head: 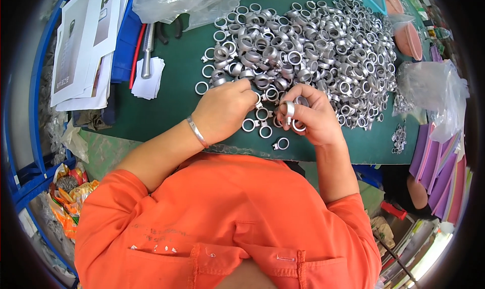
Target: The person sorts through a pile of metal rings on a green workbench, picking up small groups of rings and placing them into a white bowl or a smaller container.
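A large heap of grey metal rings with small stub lugs [318,50] lies on the green tabletop. At its near edge my left hand [227,109] has its fingers curled down, beside a ring [258,99]; whether they hold it is hidden. My right hand [312,114] is shut on a metal ring [289,110], which sits at the thumb with its lug pointing down. Another ring [299,126] shows just below that thumb. Several loose rings [261,114] lie between the hands, and a single ring [281,143] rests closer to the table's front edge.
To the left are printed sheets [75,50], a blue bin [125,46], a metal-handled tool [147,54] and paper slips [148,82]. Clear plastic bags [178,1] lie behind. At right stand pink bowls [408,40], a plastic bag [435,84] and small metal parts [399,139].
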Motion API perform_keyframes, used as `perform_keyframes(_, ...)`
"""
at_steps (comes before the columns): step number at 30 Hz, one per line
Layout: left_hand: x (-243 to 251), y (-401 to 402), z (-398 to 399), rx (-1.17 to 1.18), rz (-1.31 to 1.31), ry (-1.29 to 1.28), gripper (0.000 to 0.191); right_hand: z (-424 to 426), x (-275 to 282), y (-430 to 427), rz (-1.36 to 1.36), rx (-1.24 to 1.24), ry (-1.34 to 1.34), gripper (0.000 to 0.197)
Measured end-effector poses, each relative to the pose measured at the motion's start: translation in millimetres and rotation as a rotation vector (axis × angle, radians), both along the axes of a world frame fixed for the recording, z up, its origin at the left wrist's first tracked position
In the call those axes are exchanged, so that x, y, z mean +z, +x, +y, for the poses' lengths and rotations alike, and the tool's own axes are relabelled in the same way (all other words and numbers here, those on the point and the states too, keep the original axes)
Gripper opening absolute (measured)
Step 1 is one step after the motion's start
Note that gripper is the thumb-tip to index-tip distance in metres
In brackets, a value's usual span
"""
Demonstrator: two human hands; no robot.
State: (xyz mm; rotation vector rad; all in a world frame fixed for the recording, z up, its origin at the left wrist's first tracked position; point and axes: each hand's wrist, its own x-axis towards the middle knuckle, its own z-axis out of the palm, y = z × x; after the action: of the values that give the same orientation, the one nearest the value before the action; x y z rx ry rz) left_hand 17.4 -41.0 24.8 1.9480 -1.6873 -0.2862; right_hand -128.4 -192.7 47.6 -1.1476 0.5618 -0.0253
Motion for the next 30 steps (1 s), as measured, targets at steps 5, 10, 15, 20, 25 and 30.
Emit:
perform_keyframes(5,5.9,-0.2,4.3,0.095,0.32,-0.045,0.013,2.5,-1.4,0.7,-0.035,-0.08,0.487,0.011)
perform_keyframes(10,13.7,8.1,8.4,0.321,0.716,-0.198,0.017,0.9,-10.1,0.5,-0.046,-0.138,0.762,0.012)
perform_keyframes(15,30.2,4.5,8.0,0.067,0.668,-0.19,0.043,14.8,-4.8,12.4,-0.025,-0.005,0.628,0.011)
perform_keyframes(20,31.2,0.0,4.9,0.022,0.645,-0.159,0.038,28.8,0.2,16.3,0.073,-0.04,0.358,0.011)
perform_keyframes(25,23.2,-3.3,8.5,0.164,0.82,-0.242,0.027,30.2,4.9,16.9,0.027,-0.099,0.264,0.015)
perform_keyframes(30,21.7,-1.8,13.1,0.296,0.97,-0.135,0.021,42.3,0.6,12.8,-0.149,-0.125,-0.439,0.017)
